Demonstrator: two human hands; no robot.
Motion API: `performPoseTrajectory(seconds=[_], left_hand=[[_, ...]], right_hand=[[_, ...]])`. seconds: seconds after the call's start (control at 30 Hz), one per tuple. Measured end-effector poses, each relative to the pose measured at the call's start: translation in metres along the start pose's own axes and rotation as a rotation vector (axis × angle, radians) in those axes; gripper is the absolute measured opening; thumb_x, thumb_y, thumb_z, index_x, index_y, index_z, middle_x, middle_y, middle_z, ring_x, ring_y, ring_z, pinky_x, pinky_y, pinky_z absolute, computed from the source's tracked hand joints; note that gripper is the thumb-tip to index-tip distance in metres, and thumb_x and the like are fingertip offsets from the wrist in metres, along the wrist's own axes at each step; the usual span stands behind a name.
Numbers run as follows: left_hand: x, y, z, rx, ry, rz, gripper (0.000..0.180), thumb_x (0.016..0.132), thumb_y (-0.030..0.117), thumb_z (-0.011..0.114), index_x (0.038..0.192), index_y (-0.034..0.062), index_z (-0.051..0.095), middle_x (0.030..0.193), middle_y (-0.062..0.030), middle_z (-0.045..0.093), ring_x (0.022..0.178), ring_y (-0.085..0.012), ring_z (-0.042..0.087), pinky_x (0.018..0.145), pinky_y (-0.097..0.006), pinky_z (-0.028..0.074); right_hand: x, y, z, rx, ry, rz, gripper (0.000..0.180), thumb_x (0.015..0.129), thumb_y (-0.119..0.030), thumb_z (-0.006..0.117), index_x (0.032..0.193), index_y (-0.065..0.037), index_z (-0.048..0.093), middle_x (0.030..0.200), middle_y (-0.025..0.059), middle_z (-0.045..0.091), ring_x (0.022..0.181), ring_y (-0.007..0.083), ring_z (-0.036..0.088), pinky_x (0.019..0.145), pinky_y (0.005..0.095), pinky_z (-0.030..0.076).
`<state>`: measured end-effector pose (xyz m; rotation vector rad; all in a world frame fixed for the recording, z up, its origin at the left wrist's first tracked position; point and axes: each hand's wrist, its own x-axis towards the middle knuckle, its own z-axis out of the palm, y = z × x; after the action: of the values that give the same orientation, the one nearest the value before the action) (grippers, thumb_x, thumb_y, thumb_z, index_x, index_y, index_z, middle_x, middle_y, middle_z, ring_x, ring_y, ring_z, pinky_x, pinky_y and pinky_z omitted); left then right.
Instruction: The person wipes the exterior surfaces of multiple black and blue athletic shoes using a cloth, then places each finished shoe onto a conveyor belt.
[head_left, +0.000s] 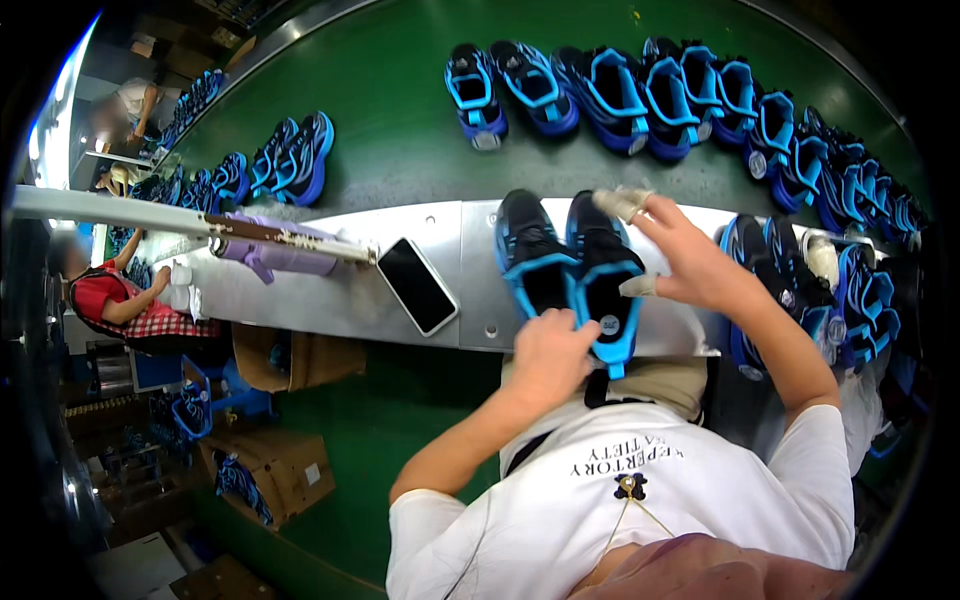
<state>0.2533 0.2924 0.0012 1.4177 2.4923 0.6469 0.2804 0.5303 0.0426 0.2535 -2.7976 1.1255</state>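
Observation:
A pair of black and blue sneakers lies in front of me on the metal ledge, toes pointing away. My left hand (553,352) is closed at the heel of the left sneaker (527,235), its fingertips at the collar. Beside the right sneaker (606,255) my right hand (690,255) is open, thumb and fingers spread apart. Pale covers wrap its thumb and at least one finger; the covered thumb is close to that sneaker's collar, and I cannot tell if it touches. A round pale sticker shows on the right sneaker's insole.
A white phone (418,286) lies left of the pair, near a purple bottle (275,250) and a worn metal bar (150,212). Many similar sneakers line the green belt (390,130). More sneakers (765,260) stand at right. Cardboard boxes (290,470) and a person in red (115,300) are at left.

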Motion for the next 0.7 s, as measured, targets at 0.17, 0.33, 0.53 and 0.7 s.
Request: performPoseTrajectory(seconds=[0.17,0.33,0.53,0.7], left_hand=[[-0.020,0.021,0.010,-0.243,0.101,-0.148,0.038,0.073,0.017,0.074,0.109,0.0131,0.065,0.083,-0.0110,0.058,0.079,-0.0296,0.058,0.068,-0.042,0.046],[-0.014,0.001,-0.034,0.031,0.529,-0.108,0.043,0.071,0.005,0.072,0.113,0.0051,0.060,0.107,-0.0134,0.061,0.089,-0.0314,0.059,0.075,-0.043,0.048],[0.036,-0.009,-0.013,0.021,0.241,-0.106,0.048,0.068,0.000,0.072,0.114,0.0101,0.062,0.104,-0.0130,0.061,0.089,-0.0314,0.059,0.075,-0.041,0.050],[0.008,-0.009,0.013,0.046,0.357,-0.064,0.036,0.069,-0.005,0.061,0.102,0.0086,0.065,0.124,-0.0156,0.058,0.092,-0.0314,0.058,0.075,-0.039,0.053]], right_hand=[[-0.036,0.013,0.048,-0.078,0.070,-0.037,0.061,0.065,0.008,0.067,0.123,-0.013,0.061,0.103,0.0109,0.064,0.094,0.0331,0.062,0.080,0.0391,0.052],[-0.032,0.012,0.037,-0.189,0.019,-0.020,0.058,0.063,0.004,0.070,0.118,-0.012,0.062,0.095,0.0099,0.060,0.088,0.0321,0.061,0.076,0.0391,0.051],[-0.035,-0.019,0.047,-0.236,0.112,0.023,0.055,0.065,0.002,0.071,0.116,-0.012,0.062,0.100,0.0106,0.056,0.087,0.0300,0.060,0.075,0.0391,0.051],[-0.047,-0.003,0.033,0.216,0.176,0.259,0.048,0.067,0.014,0.061,0.108,-0.009,0.067,0.106,0.0134,0.061,0.097,0.0329,0.061,0.082,0.0356,0.052]])
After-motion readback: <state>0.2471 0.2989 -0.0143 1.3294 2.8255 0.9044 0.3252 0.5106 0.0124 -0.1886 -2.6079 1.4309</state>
